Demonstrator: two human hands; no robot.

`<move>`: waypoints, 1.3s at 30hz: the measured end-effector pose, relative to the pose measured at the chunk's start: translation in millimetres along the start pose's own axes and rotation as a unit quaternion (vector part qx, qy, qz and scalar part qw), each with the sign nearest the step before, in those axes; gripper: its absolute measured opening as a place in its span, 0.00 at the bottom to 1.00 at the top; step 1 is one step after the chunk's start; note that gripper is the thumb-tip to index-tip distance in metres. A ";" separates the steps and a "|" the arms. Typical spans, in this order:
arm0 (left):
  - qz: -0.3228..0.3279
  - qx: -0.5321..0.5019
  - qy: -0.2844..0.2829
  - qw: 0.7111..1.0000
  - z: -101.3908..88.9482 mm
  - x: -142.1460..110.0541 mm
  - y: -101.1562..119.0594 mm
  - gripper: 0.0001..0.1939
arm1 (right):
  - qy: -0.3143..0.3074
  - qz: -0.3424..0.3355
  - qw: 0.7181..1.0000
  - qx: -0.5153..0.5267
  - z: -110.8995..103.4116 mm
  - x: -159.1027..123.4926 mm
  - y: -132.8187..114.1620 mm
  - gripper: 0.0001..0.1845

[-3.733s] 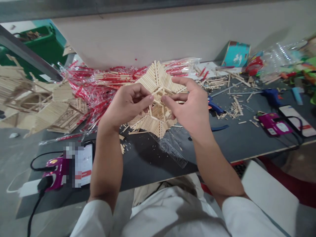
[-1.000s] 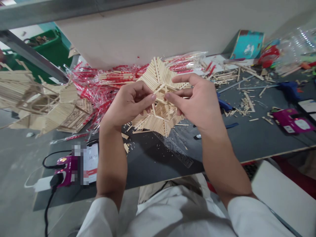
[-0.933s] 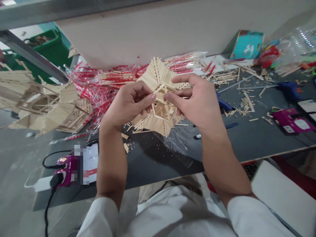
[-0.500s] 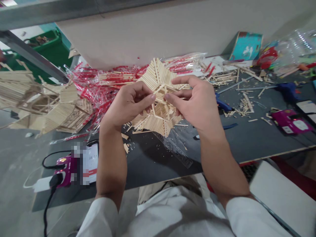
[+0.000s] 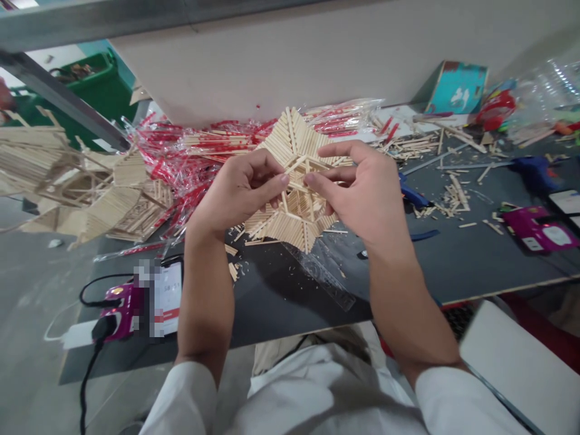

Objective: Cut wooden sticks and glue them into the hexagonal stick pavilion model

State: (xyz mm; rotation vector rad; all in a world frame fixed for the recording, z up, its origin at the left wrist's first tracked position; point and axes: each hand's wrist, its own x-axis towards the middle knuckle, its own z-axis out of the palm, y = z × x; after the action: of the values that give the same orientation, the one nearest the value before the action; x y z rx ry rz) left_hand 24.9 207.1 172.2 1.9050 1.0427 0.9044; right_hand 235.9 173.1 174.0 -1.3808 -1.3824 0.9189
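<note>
A star-shaped model made of pale wooden sticks (image 5: 296,142) is held up over the dark table (image 5: 471,254). My left hand (image 5: 238,190) grips its left side, thumb pressed on a stick near the middle. My right hand (image 5: 362,190) holds the right side, thumb and fingers curled round the sticks. The two thumb tips almost meet at the model's centre. Its lower point hangs just above the table.
Red-and-clear stick packets (image 5: 190,154) are heaped behind. More stick models (image 5: 90,193) lie at the left. A clear ruler (image 5: 324,275), blue glue guns (image 5: 534,169), stick scraps (image 5: 453,196), a teal box (image 5: 457,87), a phone (image 5: 165,296) and purple devices (image 5: 537,226) crowd the table.
Hands and model keep the same grip and pose. Only the view has drifted slightly.
</note>
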 end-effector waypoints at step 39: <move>-0.035 -0.061 0.064 0.995 -20.3 5.7 -31.5 0.06 | 0.065 -0.119 0.990 0.024 0.5 26.8 20.1 0.20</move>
State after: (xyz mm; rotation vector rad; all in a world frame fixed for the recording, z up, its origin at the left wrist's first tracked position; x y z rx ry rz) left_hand -0.6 229.6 155.4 1.7186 1.0973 1.0363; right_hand 243.3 201.3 157.7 -1.1872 -1.3811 0.6884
